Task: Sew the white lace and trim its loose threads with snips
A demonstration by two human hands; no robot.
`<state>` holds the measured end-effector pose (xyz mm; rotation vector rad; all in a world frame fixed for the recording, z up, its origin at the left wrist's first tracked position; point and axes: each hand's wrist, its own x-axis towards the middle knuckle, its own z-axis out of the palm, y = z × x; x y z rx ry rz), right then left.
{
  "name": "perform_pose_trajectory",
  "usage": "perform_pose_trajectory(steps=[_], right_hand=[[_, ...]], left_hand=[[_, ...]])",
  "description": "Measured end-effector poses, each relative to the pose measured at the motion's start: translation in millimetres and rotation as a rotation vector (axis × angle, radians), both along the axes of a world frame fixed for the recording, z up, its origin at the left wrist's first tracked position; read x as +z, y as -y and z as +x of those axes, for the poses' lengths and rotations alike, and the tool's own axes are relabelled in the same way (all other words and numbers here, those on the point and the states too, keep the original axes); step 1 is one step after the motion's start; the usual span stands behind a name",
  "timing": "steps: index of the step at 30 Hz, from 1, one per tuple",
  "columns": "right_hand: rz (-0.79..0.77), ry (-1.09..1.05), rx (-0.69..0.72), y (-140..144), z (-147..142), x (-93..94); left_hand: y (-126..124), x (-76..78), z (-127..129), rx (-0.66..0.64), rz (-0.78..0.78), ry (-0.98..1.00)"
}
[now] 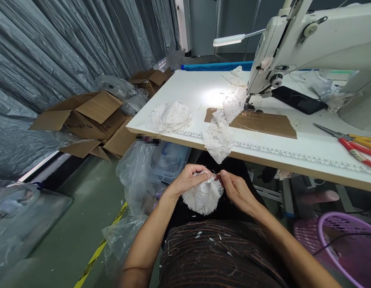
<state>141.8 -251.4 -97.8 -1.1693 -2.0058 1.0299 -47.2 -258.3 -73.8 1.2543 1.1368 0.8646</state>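
Both hands meet over the lap: the left hand [188, 179] closes around the top of a bunched white lace piece [203, 198], while the right hand [236, 190] pinches its upper edge just beside. Above the grip, a white lace strip [221, 134] hangs off the white table [293, 154].

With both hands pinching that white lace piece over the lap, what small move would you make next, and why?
Probably draw the right hand slightly away to tension the lace piece: both hands pinch its top edge close together, the left hand bunching it.
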Motion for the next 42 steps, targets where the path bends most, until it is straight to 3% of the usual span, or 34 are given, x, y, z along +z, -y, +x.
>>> perform_pose_trajectory(steps=[5, 10, 14, 18, 21, 23, 27, 29, 31, 34, 36, 38, 42], right_hand=[[0.084, 0.058, 0.047, -2.9, -5.6, 3.2], [0.078, 0.022, 0.0, -6.5, -4.2, -0.5], [-0.053, -0.186, 0.114, -4.4, -1.0, -3.5], [-0.262, -0.21, 0.214, -0.6, 10.7, -2.5], [-0.289, -0.225, 0.117, -2.4, 24.9, 3.3], [-0.254, -0.255, 0.023, -6.8, 29.1, 7.2], [-0.183, -0.329, -0.06, -15.5, 9.7, 5.7], [-0.217, -0.388, -0.017, -15.3, -9.6, -0.2], [-0.354, -0.474, 0.066, -10.0, -27.9, -7.0], [-0.549, -0.59, 0.155, 6.3, -42.3, -13.7], [-0.567, -0.571, 0.192, 19.6, -41.2, -15.2], [-0.563, -0.487, 0.237, 31.8, -33.8, -16.1], [-0.566, -0.367, 0.278, 42.2, -15.4, -24.2]], left_hand=[[-0.8, 1.5, -1.3, -0.045, -0.018, -0.018], [-1.4, 1.2, -1.4, -0.06, 0.017, -0.03], [-0.2, -1.6, -5.3, -0.131, 0.066, 0.005], [4.4, -8.0, -21.0, -0.154, 0.121, -0.026], [11.4, -8.6, -34.5, -0.058, 0.126, -0.148], [17.7, -3.1, -39.9, -0.067, 0.109, -0.136], [28.4, 15.8, -37.9, -0.17, 0.089, 0.064], [30.3, 22.1, -31.8, -0.136, 0.104, 0.122], [30.7, 23.2, -24.5, -0.03, 0.136, 0.111], [34.9, 15.4, -16.6, 0.184, 0.212, -0.051], [43.7, 5.0, -16.0, 0.263, 0.26, -0.168], [57.1, -8.7, -18.7, 0.216, 0.259, -0.166], [80.1, -38.2, -25.9, -0.037, 0.078, 0.026]])
